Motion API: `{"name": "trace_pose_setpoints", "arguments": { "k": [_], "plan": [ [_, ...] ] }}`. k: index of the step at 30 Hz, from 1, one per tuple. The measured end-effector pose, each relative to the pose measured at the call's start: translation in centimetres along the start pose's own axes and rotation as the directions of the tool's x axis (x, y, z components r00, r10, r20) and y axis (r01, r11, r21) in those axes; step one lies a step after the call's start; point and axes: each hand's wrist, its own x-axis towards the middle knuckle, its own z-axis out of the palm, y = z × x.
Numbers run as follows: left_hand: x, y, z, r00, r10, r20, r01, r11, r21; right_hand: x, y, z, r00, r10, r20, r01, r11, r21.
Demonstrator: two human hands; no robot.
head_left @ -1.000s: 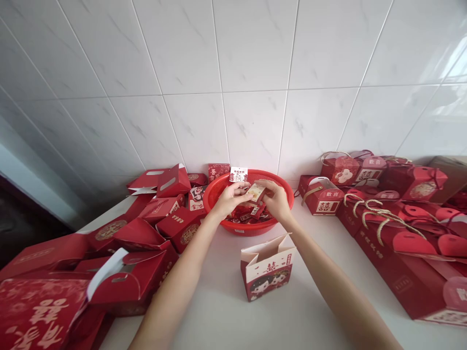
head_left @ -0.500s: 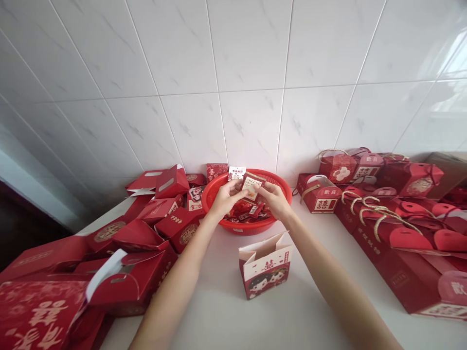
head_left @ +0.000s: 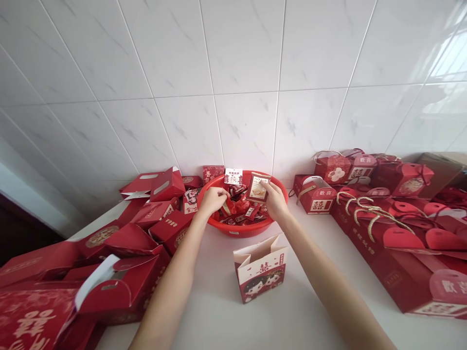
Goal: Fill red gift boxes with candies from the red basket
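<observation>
My right hand (head_left: 276,200) grips a brown and cream snack packet (head_left: 259,188) by its right side, above the right part of a red plastic basket (head_left: 241,232). At the basket's left side my left hand (head_left: 214,200) has its fingers pinched together. A red and gold wrapped candy (head_left: 228,208) lies right by those fingertips; whether they hold it I cannot tell. Several small red wrapped sweets (head_left: 251,212) fill the basket. In front of it an open paper gift box (head_left: 260,274), white above and red below with two cartoon figures, stands upright between my forearms.
Red gift boxes (head_left: 122,287) crowd the table's left side. On the right stand rows of red boxes (head_left: 386,262), some with rope handles (head_left: 372,214). A white card (head_left: 233,176) leans at the basket's back rim. The tiled wall (head_left: 244,121) closes off the back.
My left hand has let go of the snack packet and moved left to the basket's left side. The right hand keeps the packet. The view has shifted slightly.
</observation>
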Motion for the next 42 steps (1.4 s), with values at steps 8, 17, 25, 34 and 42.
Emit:
{"name": "trace_pose_setpoints", "arguments": {
  "k": [8, 17, 25, 34, 42],
  "plan": [
    [0.1, -0.3, -0.5, 0.951, 0.151, -0.271, -0.188, 0.975, -0.117, 0.1, 0.1, -0.1, 1.000, 0.007, 0.001, -0.007, 1.000, -0.017],
    [-0.5, -0.3, 0.2, 0.978, 0.195, 0.072, -0.192, 0.980, -0.044, -0.5, -0.2, 0.2, 1.000, 0.016, -0.012, -0.016, 1.000, -0.016],
    [-0.4, 0.7, 1.2, 0.831, 0.082, 0.551, -0.123, 0.992, 0.038, -0.6, -0.2, 0.4, 1.000, -0.015, 0.027, 0.016, 1.000, -0.013],
    [-0.6, 0.8, 1.3, 0.814, 0.036, 0.580, -0.121, 0.987, 0.108, -0.5, 0.0, 0.2, 0.999, 0.002, 0.040, -0.002, 1.000, -0.018],
    [-0.8, 1.5, 0.7, 0.940, 0.274, 0.201, -0.278, 0.961, -0.011, 0.0, 0.5, -0.2, 0.998, -0.049, -0.047, 0.047, 0.998, -0.033]
  ]
}}
